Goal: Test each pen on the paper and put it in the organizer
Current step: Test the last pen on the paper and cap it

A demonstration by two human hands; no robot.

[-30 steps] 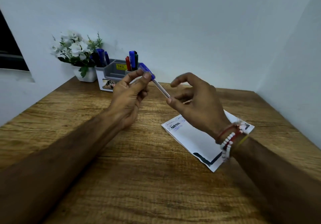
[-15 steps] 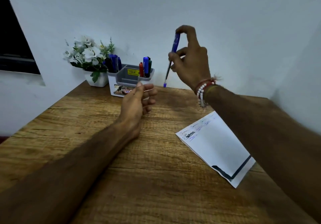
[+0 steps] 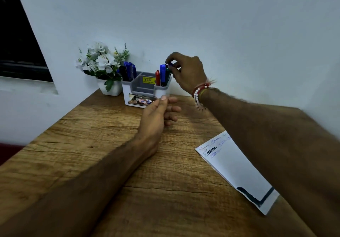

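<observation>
A white and grey organizer (image 3: 139, 91) stands at the back of the wooden desk (image 3: 110, 154) against the wall. Its right compartment holds red, blue and green pens (image 3: 162, 75); its left compartment holds several blue and dark pens (image 3: 128, 71). My right hand (image 3: 185, 71) is over the right compartment, fingertips pinched on the blue cap of a pen (image 3: 170, 64) that stands lowered among the others. My left hand (image 3: 158, 111) rests on the desk just in front of the organizer, fingers loosely curled, holding nothing. The paper (image 3: 237, 170) with scribbles lies at the right.
A white pot of white flowers (image 3: 103, 65) stands left of the organizer. A dark window (image 3: 20, 43) is on the left wall. Walls close the desk at the back and right. My right forearm crosses above the paper.
My right hand has carried the blue pen from high above the desk down and left into the organizer's right compartment. My left hand has let the pen go and settled near the organizer.
</observation>
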